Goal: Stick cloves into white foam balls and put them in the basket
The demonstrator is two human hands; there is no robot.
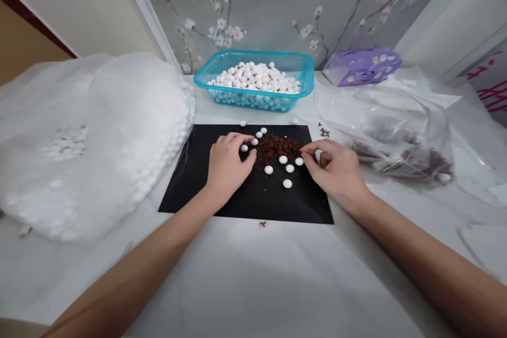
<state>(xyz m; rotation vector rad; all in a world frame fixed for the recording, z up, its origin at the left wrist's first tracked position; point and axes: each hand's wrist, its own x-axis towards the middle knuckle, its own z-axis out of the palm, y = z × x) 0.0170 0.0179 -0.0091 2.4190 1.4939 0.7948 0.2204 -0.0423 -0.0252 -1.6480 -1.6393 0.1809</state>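
Observation:
My left hand [229, 165] reaches over the left part of a black mat [237, 202]. Its thumb and index finger are apart, with a white ball [254, 142] close at the index fingertip; whether they touch is unclear. Right of those fingers lies a pile of small reddish-brown pieces [276, 148]. At the pile's right edge, my right hand [335, 166] has thumb and index finger pinched together; what is between them is too small to make out. A white ball [299, 161] lies just below that pinch. Several more white balls [287, 184] are scattered around the pile.
A blue plastic basket [253, 96] of white balls, some with brown bits, stands behind the mat. On the left bulges a large translucent bag [130, 116] of white balls. To the right are a clear bag [396, 132] with brown pieces and a purple packet [362, 67].

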